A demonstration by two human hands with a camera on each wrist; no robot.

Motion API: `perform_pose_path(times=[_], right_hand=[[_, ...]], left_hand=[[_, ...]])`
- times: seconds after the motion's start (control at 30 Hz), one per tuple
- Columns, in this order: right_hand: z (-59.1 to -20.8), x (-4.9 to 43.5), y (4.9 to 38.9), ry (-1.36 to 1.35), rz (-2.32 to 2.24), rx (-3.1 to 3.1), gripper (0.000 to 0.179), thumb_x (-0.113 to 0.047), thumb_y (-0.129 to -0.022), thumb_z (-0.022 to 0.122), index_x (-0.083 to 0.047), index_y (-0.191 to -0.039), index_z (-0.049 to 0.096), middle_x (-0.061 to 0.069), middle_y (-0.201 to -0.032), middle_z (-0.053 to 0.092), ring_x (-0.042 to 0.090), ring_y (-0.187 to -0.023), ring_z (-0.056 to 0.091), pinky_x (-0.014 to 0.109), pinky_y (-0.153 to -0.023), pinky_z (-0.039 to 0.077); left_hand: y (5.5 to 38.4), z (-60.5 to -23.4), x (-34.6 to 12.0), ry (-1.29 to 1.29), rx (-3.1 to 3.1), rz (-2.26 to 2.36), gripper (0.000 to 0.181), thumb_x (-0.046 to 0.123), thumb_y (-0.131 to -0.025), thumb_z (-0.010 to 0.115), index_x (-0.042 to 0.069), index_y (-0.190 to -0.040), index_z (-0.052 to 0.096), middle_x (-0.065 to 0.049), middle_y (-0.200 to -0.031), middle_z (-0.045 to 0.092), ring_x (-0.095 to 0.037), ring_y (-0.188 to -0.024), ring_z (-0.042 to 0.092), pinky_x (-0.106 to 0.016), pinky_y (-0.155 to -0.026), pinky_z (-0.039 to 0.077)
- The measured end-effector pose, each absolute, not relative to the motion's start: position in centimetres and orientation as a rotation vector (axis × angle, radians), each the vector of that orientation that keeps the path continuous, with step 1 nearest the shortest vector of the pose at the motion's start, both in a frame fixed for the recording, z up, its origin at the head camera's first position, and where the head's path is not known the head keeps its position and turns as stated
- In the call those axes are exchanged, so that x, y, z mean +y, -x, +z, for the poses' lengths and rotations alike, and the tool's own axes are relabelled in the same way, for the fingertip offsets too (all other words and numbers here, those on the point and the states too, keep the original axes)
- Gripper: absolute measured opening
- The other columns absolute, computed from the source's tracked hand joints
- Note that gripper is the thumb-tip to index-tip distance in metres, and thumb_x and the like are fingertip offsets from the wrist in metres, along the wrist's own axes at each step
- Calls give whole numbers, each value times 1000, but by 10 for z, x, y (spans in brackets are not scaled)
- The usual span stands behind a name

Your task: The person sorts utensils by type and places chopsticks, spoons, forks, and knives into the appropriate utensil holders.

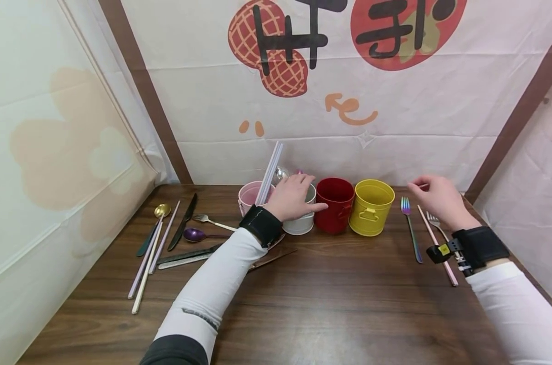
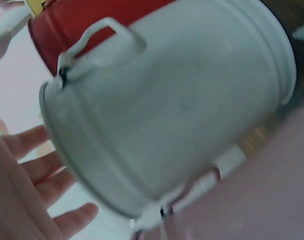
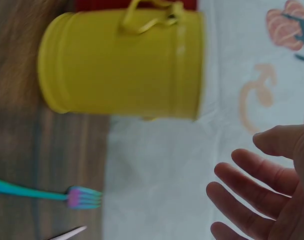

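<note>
My left hand (image 1: 291, 197) reaches over the white bucket (image 1: 299, 226), its fingers extended and holding nothing. In the left wrist view, these fingertips lie near the bucket's rim; contact is unclear. Pale chopsticks (image 1: 270, 172) stand tilted in the pink bucket (image 1: 242, 195), and a silver spoon head (image 1: 281, 173) rises behind my left hand. My right hand (image 1: 440, 200) hovers with loosely bent fingers, nothing in it, right of the yellow bucket (image 1: 369, 219). Near it lie a rainbow-coloured fork (image 1: 411, 230), a pink chopstick (image 1: 449, 271) and a silver fork (image 1: 433, 220).
Between the white and yellow buckets stands a red bucket (image 1: 334, 218). Left on the wooden table (image 1: 339, 304) lie a gold spoon (image 1: 162, 210), black knife (image 1: 184, 220), purple spoon (image 1: 194, 235), white-handled fork (image 1: 218, 224) and several chopsticks (image 1: 143, 284). Printed cloth (image 1: 203, 101) hangs behind.
</note>
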State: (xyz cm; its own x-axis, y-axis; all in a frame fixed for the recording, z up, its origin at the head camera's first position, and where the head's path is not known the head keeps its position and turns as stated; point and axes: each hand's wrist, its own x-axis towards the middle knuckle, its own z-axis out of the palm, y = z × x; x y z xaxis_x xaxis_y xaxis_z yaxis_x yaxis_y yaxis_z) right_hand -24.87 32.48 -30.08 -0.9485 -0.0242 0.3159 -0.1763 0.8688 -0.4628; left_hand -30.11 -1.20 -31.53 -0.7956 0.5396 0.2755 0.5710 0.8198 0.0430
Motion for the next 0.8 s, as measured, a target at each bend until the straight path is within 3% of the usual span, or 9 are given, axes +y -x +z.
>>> perform_pose_path(times=[0.13,0.27,0.43,0.67,0.8], right_hand=[[-319,333,257,-105,691,-2833,38,-31,-99,53,5,-108,63,26,-100,65,38,-89,59,51,-70,44],[-338,342,265,-73,632,-2937,39,-31,-98,55,6,-107,61,25,-98,64,38,-88,58,49,-68,44],[-357,346,272,-26,587,-3068,36,-29,-93,60,6,-102,62,21,-93,65,35,-83,58,44,-64,44],[-365,342,280,75,499,-3234,34,-30,-90,61,-5,-68,55,8,-62,56,25,-61,53,39,-55,40],[-367,338,284,101,545,-3284,36,-28,-90,62,-8,-62,52,6,-57,55,20,-55,55,34,-54,40]], left_hand=[[304,-324,-1,919,-2750,-247,85,66,-83,61,8,-142,43,-9,-139,49,-24,-130,43,-41,-108,33],[307,-333,10,930,-2738,-367,92,63,-82,65,3,-146,35,-11,-142,48,-24,-130,44,-35,-108,33],[310,-345,20,868,-2758,-411,95,64,-83,63,5,-149,29,-11,-141,50,-23,-128,47,-37,-108,34],[311,-352,23,752,-2770,-342,96,69,-82,59,9,-150,27,-9,-140,52,-21,-130,45,-39,-109,31],[311,-352,21,722,-2760,-302,95,69,-83,58,9,-150,28,-9,-139,53,-21,-129,45,-38,-109,32]])
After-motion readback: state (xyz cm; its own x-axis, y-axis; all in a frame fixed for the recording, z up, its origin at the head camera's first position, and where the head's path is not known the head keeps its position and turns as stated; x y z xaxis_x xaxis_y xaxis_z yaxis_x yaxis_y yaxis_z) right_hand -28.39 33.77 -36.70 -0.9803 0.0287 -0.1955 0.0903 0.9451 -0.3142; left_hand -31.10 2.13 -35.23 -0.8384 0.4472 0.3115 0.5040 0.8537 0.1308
